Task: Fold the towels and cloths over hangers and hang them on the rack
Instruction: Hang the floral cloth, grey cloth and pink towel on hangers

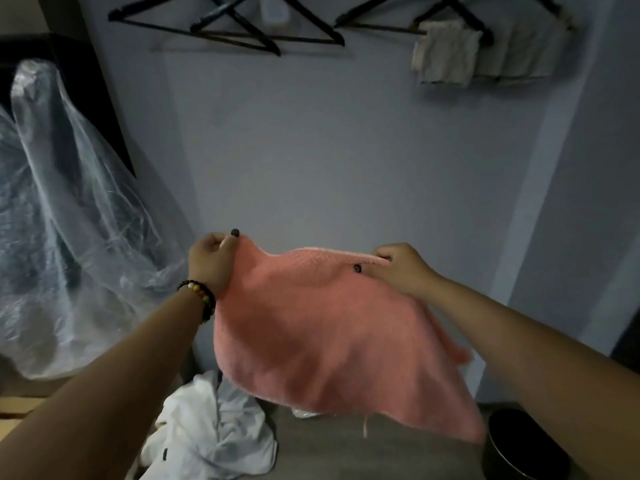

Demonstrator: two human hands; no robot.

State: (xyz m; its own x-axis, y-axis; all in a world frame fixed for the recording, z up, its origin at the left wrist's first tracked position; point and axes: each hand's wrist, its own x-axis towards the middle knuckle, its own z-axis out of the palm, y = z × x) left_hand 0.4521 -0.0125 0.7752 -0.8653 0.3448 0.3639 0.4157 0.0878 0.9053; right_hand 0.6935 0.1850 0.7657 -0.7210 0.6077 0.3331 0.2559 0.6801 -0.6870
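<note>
- I am holding the pink towel (325, 327) spread in mid-air, left hand (212, 262) pinching one top corner, right hand (398, 268) pinching the other.
- I am judging this the spreading step, before folding.
- Next, I am needing a black hanger (221, 32) from the rack above; white cloths (207, 427) are waiting below.

You hold a pink towel (322, 327) spread by its top edge, w/ the rest hanging slack. Above you, black hangers (228, 29) sit empty; off-white cloths (446, 51) already hang folded at upper right.
</note>
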